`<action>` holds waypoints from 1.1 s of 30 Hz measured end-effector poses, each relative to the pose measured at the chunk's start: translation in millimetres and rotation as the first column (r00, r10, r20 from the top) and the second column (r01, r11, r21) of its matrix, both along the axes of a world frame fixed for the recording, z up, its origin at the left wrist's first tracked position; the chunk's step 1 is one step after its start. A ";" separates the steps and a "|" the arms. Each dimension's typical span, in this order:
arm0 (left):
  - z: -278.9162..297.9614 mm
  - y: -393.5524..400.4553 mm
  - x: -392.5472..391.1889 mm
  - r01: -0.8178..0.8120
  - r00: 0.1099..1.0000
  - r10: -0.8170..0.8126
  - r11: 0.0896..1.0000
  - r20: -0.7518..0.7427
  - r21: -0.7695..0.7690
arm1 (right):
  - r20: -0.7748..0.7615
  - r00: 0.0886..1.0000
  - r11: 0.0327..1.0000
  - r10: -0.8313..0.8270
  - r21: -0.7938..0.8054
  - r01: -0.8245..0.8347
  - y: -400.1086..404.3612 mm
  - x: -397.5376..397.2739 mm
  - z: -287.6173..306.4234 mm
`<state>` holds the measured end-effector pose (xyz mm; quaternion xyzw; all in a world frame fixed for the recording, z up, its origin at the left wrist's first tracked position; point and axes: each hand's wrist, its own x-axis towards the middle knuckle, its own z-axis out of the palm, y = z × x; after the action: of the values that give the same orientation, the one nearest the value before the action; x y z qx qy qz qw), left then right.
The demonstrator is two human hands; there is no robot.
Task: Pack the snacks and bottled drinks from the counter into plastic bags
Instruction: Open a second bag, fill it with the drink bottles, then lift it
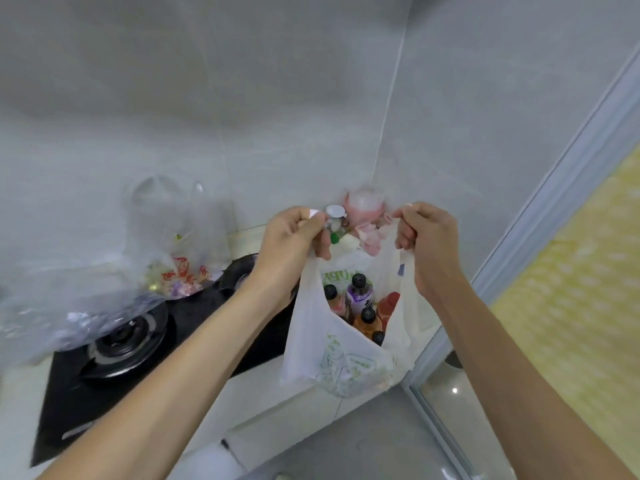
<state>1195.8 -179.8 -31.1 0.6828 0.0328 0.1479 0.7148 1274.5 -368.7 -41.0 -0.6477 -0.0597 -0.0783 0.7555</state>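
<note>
We think the thin handles may tear or slip, because several bottles [360, 306] weigh down the white plastic bag [332, 355]. Our left hand [291, 237] has its grip closed on one handle, our right hand [427, 237] on the other. The bag hangs at the tabletop [277, 393] edge, printed green, mouth open.

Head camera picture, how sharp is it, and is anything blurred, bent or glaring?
Head view: the clear bag on the stove is smeared soft; the white bag and bottles held up by both hands are sharper; the wide lens bows the wall seam and door frame; lighting is flat, with one small glint on the floor.
</note>
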 end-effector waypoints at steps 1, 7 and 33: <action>-0.7 -7.0 20.7 0.005 1.000 -0.005 1.000 0.007 -0.004 | -0.001 1.000 1.000 -0.010 0.002 0.010 -8.0 16.2 -0.3; -0.6 -30.1 118.2 -0.003 1.000 0.003 1.000 -0.024 -0.010 | -0.039 0.999 0.999 -0.035 -0.007 0.035 -38.4 107.7 -6.2; -34.2 -30.4 348.7 -0.492 0.846 0.502 0.865 -0.181 0.096 | -0.110 0.881 0.862 0.460 -0.185 -0.473 -2.5 410.2 -52.6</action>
<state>1544.5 -210.2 -65.2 0.6785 0.2767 0.2590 0.6292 1684.6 -371.2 -93.6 -0.6908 -0.1989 0.1332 0.6822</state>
